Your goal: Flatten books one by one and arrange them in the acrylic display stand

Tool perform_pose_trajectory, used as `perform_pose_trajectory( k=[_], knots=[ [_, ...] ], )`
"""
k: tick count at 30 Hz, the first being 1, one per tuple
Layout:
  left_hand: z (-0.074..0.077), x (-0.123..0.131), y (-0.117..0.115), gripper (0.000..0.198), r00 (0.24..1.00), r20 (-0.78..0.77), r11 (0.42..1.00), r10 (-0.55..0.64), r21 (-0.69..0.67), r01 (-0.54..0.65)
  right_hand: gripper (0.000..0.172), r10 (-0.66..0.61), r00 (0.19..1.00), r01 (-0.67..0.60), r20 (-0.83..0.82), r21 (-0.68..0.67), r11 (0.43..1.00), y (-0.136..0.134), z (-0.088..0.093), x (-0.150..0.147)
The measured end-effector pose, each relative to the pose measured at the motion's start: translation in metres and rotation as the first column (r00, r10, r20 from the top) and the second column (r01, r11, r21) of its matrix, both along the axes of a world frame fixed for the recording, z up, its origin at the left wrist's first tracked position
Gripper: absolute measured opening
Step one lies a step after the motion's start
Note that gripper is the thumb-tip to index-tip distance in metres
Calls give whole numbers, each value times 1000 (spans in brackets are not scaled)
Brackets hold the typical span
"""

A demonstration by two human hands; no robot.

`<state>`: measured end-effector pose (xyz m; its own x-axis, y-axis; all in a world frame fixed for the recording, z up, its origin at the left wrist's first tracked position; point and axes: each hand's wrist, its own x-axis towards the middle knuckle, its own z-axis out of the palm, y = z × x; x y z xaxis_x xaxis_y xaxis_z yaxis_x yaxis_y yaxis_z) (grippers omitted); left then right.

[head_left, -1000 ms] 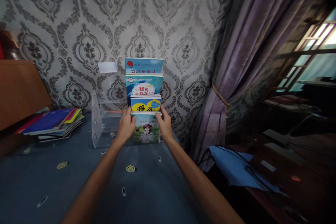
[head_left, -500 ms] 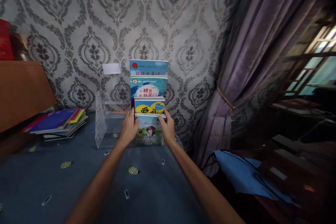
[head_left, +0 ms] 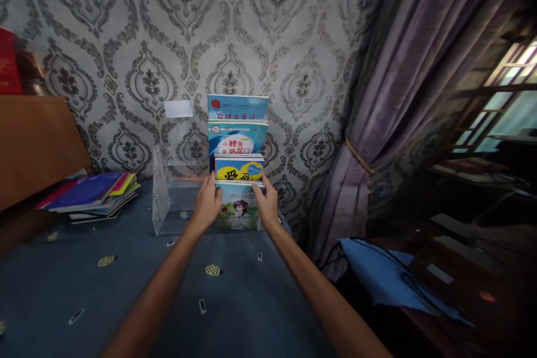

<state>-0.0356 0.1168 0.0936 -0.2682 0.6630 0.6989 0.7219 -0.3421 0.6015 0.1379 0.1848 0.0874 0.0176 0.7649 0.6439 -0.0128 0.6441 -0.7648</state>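
A clear tiered book rack (head_left: 161, 201) stands on the table against the wall. Its right half holds books stepped one behind another. Lowest in front is a green book (head_left: 238, 215) with a drawn girl on its cover. My left hand (head_left: 207, 201) grips its left edge, and my right hand (head_left: 266, 200) its right edge, thumbs on the front. Just behind rises a yellow-and-blue book (head_left: 239, 169). Farther back stand a teal book (head_left: 237, 135) and, tallest, a blue book (head_left: 238, 106). My other fingers are partly hidden behind the front book.
A stack of books (head_left: 92, 193) lies on the left of the dark patterned tablecloth (head_left: 168, 302). Beyond it stands a brown wooden cabinet (head_left: 37, 145) with a red box (head_left: 8, 61) on top. A purple curtain (head_left: 377, 123) hangs at right, above a blue cloth (head_left: 377, 271).
Both hands keep the same hold on the front book, which has barely moved. The view has shifted very slightly.
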Motion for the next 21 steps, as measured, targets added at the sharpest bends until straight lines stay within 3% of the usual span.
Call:
perform_pose_trajectory(
  k=[21],
  knots=[
    [-4,-16,-7,63,997,28,995,-75,-67,76,59,22,1000,-22,-1,-36,999,-7,-5,5]
  ],
)
